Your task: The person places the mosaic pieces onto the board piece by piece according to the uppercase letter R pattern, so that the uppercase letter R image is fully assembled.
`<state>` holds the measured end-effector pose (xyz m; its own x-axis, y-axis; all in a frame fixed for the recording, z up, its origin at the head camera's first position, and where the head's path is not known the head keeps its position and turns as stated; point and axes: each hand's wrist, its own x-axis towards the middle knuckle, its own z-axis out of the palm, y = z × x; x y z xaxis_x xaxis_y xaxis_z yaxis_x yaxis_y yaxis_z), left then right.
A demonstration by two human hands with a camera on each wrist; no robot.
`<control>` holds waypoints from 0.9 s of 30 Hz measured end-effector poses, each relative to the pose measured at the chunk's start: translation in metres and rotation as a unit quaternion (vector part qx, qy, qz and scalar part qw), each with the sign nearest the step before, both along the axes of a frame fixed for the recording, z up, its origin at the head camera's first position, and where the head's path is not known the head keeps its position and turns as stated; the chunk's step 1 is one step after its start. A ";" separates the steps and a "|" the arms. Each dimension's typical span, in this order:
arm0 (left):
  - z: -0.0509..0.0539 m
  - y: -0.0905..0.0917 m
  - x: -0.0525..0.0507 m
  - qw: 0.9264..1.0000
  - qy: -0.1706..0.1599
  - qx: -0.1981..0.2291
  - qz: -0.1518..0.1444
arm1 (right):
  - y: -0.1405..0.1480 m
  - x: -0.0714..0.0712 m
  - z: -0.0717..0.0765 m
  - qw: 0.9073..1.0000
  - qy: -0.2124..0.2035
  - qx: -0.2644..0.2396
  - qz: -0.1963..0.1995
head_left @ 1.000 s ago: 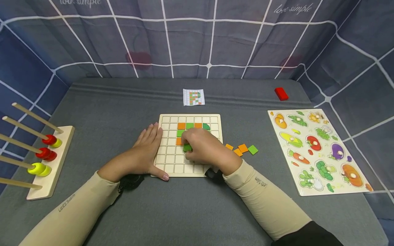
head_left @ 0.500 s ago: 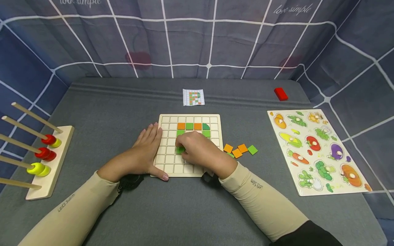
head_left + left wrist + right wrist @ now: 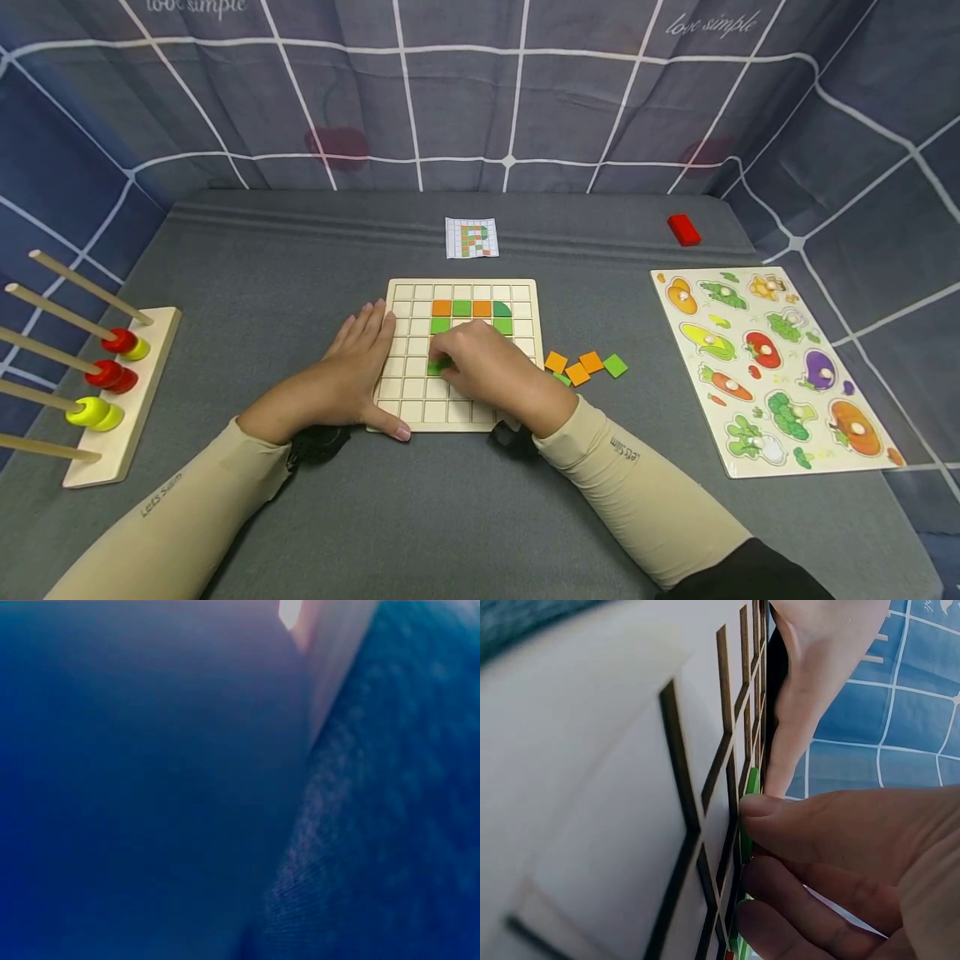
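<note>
A wooden grid board [image 3: 405, 388] lies in front of me, with orange and green square tiles and one rounded green tile [image 3: 502, 309] set in its upper rows. My left hand [image 3: 352, 367] lies spread along the board's left edge, thumb at the lower corner. Over the middle of the board, my right hand [image 3: 487, 362] has curled fingers and pinches a green square tile [image 3: 437, 367] down at a grid cell. In the right wrist view the thumb touches that green tile [image 3: 746, 844]. The left wrist view is dark and blurred.
Loose orange tiles [image 3: 578, 373] and a green tile [image 3: 615, 365] lie right of the board. A pattern card [image 3: 472, 238] is behind it. A peg stand with rings [image 3: 146, 383] is at left, a vegetable puzzle board [image 3: 697, 367] and a red block [image 3: 684, 229] at right.
My right hand has shifted left across the board with the green tile, bringing it to the column under the leftmost tiles. In the last half second it barely moves. The left hand stays put.
</note>
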<state>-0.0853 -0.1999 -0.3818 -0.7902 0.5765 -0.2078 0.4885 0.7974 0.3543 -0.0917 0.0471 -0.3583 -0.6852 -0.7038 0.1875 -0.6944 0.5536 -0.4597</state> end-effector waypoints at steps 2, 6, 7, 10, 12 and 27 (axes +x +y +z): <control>0.000 0.000 0.000 1.000 0.002 0.000 0.000 | 0.000 0.000 0.000 1.000 -0.002 -0.003 -0.001; 0.000 0.000 0.000 1.000 0.004 0.001 -0.001 | 0.001 0.001 0.000 1.000 -0.001 -0.006 -0.003; -0.001 0.000 0.000 1.000 0.005 -0.001 0.000 | 0.001 0.001 0.000 1.000 0.000 -0.006 -0.003; 0.000 0.000 -0.001 1.000 0.005 0.004 -0.001 | 0.003 0.001 -0.001 1.000 0.002 -0.008 -0.004; 0.000 0.000 0.000 1.000 0.006 0.005 -0.001 | 0.004 0.002 -0.001 1.000 0.001 -0.011 -0.006; 0.001 0.000 0.001 1.000 0.016 0.008 -0.002 | 0.035 0.001 -0.006 0.997 0.039 -0.061 -0.033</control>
